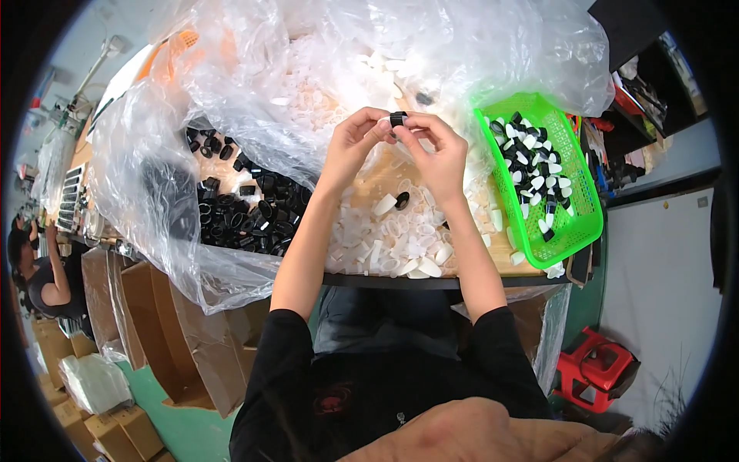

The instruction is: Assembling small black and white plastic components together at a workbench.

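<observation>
- Black part: up over the table, pinched between both hands' fingertips. Short band shape; visible face looks up at the camera. Fingers cover its sides, so can't tell long axis or which way any opening points.
- Left hand: thumb and fingers closed on the part from its left, wrist bent inward.
- Right hand: same pinch from the right, thumb below, index above. Forearms reach up from the lower edge and converge at the part.
- Below the hands: white and clear pieces in a loose spread; one white cap lies just beside a black ring.
- Left: pile of black parts, clear plastic bag around it. Left forearm hides some of the pile's right side.
- Right: green basket with black-and-white pieces, clear of the right hand.
- Far side: bunched clear plastic covers the table's back.
</observation>
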`<state>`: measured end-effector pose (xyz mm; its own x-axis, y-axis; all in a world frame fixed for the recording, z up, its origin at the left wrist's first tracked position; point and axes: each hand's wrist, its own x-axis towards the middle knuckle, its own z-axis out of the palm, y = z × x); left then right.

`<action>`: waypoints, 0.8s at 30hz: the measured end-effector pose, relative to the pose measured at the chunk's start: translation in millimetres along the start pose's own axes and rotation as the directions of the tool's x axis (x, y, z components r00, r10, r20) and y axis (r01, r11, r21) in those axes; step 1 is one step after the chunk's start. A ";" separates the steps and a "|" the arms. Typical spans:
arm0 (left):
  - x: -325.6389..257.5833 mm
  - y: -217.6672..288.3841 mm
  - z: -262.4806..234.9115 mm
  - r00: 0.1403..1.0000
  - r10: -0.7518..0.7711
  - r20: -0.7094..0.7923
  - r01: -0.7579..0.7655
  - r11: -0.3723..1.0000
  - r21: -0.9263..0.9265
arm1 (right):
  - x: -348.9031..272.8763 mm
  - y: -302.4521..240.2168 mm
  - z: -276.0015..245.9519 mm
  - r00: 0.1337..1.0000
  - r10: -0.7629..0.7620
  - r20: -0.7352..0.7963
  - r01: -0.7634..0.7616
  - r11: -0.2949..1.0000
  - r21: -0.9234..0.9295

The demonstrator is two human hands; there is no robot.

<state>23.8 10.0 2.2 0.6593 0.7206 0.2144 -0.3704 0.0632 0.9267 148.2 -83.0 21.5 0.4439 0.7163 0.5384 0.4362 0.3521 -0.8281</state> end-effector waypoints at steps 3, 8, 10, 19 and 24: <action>-2.9 1.8 3.1 0.994 0.089 -0.057 -0.089 0.996 0.004 | -0.3 0.2 -2.0 0.981 0.186 0.050 -0.192 0.947 0.256; -3.9 3.9 7.5 0.991 0.111 -0.078 -0.114 0.993 -0.032 | 3.5 3.0 -5.0 0.934 0.338 0.117 -0.355 0.837 0.417; -3.7 3.4 7.3 0.991 0.112 -0.077 -0.115 0.993 -0.036 | 4.8 5.0 -5.3 0.922 0.365 0.128 -0.383 0.815 0.435; -5.3 5.0 1.4 0.991 0.115 -0.068 -0.118 0.992 -0.038 | 5.5 11.3 -8.3 0.875 0.421 0.239 -0.482 0.703 0.523; -6.6 10.5 -4.1 0.999 0.036 -0.017 -0.038 0.989 -0.146 | 6.2 13.0 -13.2 0.883 0.391 0.260 -0.469 0.715 0.519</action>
<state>12.8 8.7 9.2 0.6342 0.7341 0.2425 -0.4871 0.1358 0.8627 166.9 -81.9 16.1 0.3594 0.9265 0.1114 -0.3025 0.2286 -0.9253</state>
